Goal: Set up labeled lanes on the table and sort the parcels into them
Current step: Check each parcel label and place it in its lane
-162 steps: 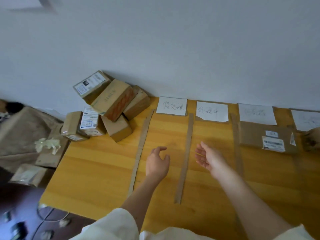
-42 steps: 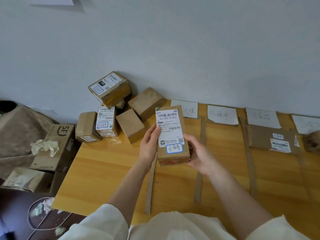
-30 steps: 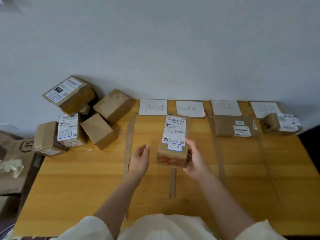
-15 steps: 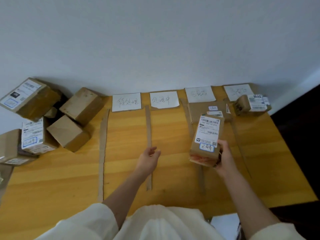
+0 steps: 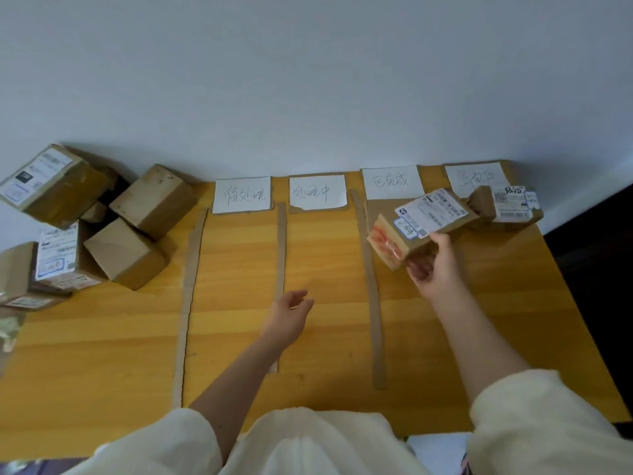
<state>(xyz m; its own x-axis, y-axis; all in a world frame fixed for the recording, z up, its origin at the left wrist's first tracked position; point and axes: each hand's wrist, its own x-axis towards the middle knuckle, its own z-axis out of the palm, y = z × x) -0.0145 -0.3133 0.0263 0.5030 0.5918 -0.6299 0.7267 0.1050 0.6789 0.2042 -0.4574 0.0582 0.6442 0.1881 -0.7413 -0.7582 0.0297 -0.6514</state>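
One parcel (image 5: 416, 226) sits gripped in my right hand (image 5: 434, 269), fingers curled under its near end, above the third lane (image 5: 411, 296). I should lower it flat, label up, clear of the cardboard strip (image 5: 371, 286). My left hand (image 5: 289, 311) hovers empty, loosely curled.

A plain pale wall (image 5: 308, 80) rises behind the wooden table (image 5: 102, 354). Dark floor (image 5: 596, 269) shows past the table's right edge. A white sheet (image 5: 438, 447) lies below its near edge, partly hidden.
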